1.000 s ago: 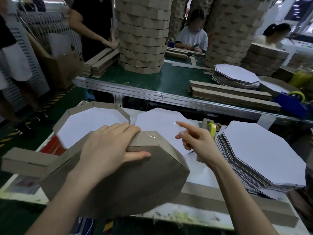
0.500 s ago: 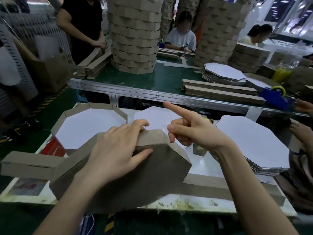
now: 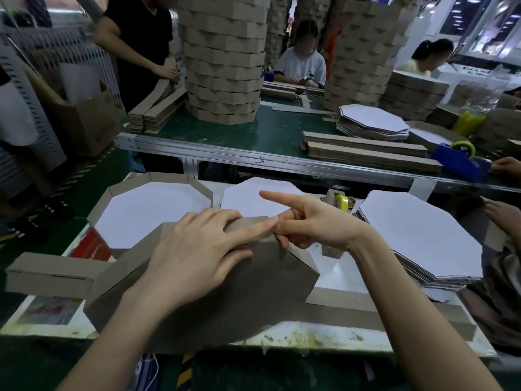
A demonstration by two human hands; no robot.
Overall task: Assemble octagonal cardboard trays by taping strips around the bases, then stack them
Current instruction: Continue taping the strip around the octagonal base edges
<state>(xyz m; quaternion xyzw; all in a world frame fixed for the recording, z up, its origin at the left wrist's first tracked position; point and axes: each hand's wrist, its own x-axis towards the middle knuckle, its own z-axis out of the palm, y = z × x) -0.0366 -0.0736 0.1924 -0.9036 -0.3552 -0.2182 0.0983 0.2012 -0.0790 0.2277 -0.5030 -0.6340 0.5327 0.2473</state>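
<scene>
Fingers (image 3: 214,218) of left hand (image 3: 194,249) spread on brown octagonal cardboard tray (image 3: 253,283).
Right hand (image 3: 315,224) curled at rim, index straight; pinch unclear.

Brown cardboard tray (image 3: 239,300), base up, tilted on the white table (image 3: 335,270).
Left hand (image 3: 194,249) flat across its rim; right hand (image 3: 313,227) at upper corner, forefinger straight. Behind: finished tray (image 3: 169,177), tape roll (image 3: 341,201), stack of white octagons (image 3: 417,235).

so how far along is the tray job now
Done: one walled tray back left, tray stacks on the conveyor. In hand: left hand presses the strip on a tilted tray; right hand touches its top corner. Left: the pile of bare octagonal bases on the right.
</scene>
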